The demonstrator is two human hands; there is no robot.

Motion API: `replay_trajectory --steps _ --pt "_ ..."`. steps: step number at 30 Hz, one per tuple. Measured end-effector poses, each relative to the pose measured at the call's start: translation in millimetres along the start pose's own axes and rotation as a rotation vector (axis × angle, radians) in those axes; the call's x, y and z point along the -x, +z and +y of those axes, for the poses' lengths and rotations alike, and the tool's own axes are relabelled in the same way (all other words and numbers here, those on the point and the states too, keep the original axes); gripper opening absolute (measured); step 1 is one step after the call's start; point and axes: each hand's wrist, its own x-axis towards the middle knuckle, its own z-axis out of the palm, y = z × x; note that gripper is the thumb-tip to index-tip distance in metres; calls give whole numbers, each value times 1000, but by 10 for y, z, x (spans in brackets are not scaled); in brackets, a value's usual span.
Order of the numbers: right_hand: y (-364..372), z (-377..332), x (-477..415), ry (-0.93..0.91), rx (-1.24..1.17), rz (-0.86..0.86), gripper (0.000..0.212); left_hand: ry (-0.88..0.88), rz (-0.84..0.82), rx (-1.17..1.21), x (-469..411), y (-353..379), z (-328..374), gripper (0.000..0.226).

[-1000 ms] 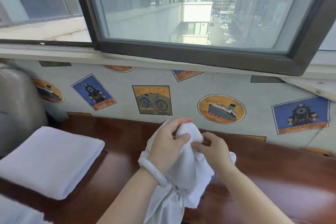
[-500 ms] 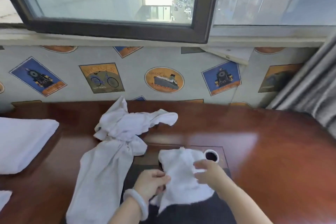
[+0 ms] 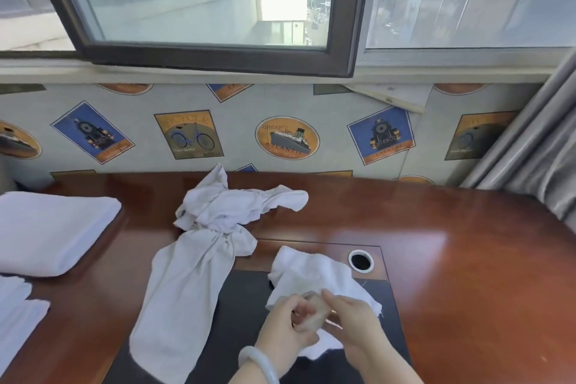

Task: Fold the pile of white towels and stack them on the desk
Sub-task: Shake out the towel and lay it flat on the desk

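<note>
A small white towel (image 3: 314,277) lies rumpled on the dark mat (image 3: 246,305) set into the desk (image 3: 461,259). My left hand (image 3: 285,326) and my right hand (image 3: 353,319) meet at its near edge, fingers curled and pinching the cloth between them. A long crumpled white towel (image 3: 199,262) stretches from the desk's back towards me, to the left of my hands. A folded white towel stack (image 3: 53,234) rests at the desk's left side.
More white towel cloth (image 3: 15,312) shows at the lower left edge. A round cable hole (image 3: 360,260) sits just beyond the small towel. Grey curtains (image 3: 536,165) hang at the right. The wall with picture stickers and a window run behind the desk.
A second ago both hands held the bunched long towel up. It now lies on the desk. My hands have gone to the small towel and drawn together at its near edge.
</note>
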Motion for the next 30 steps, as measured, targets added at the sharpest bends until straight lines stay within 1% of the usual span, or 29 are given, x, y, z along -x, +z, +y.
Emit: replay_trajectory --steps 2,3,4,5,6,8,9,10,11,13,15,16,19,21,24,26,28,30 --pt "38 -150 51 -6 -165 -14 25 15 -3 -143 -6 -87 44 14" --pt "60 -244 67 -21 -229 -15 24 1 4 -178 -21 -139 75 21" --pt "84 -340 79 -51 -275 -28 25 12 27 -159 -59 -185 115 27" --pt "96 -418 85 -102 -275 -57 25 10 54 -77 -66 -235 206 28" --pt "111 -491 126 -160 -204 -96 25 21 97 16 -87 -286 298 26" --pt "157 -591 247 -276 146 -149 27 31 170 252 -112 -367 511 22" --pt "196 -623 316 -324 311 -173 31 32 171 378 -115 -399 611 19" --pt "247 -649 378 -373 415 -195 35 33 147 495 -116 -425 685 18" --pt "280 -641 394 -428 473 -195 39 35 102 590 -105 -446 739 16" --pt "316 -617 406 -556 539 -118 41 65 -14 717 -32 -486 803 18" --pt "314 -653 424 -619 576 -62 34 81 -89 810 62 -520 814 23" --pt "307 -683 434 -622 596 -66 30 79 -90 844 96 -536 800 23" --pt "260 -784 473 -603 668 -124 18 77 -24 848 166 -559 752 16" --pt "234 -859 498 -604 676 -136 10 69 -15 857 187 -582 737 14" --pt "230 -910 496 -643 689 -82 17 114 -64 925 228 -625 775 22" --pt "248 -932 512 -656 707 -86 10 165 -107 915 274 -631 811 29" --pt "243 -929 506 -659 738 -145 9 199 -106 858 298 -618 827 30" --pt "224 -932 516 -627 712 -227 8 211 -65 808 325 -613 860 28"
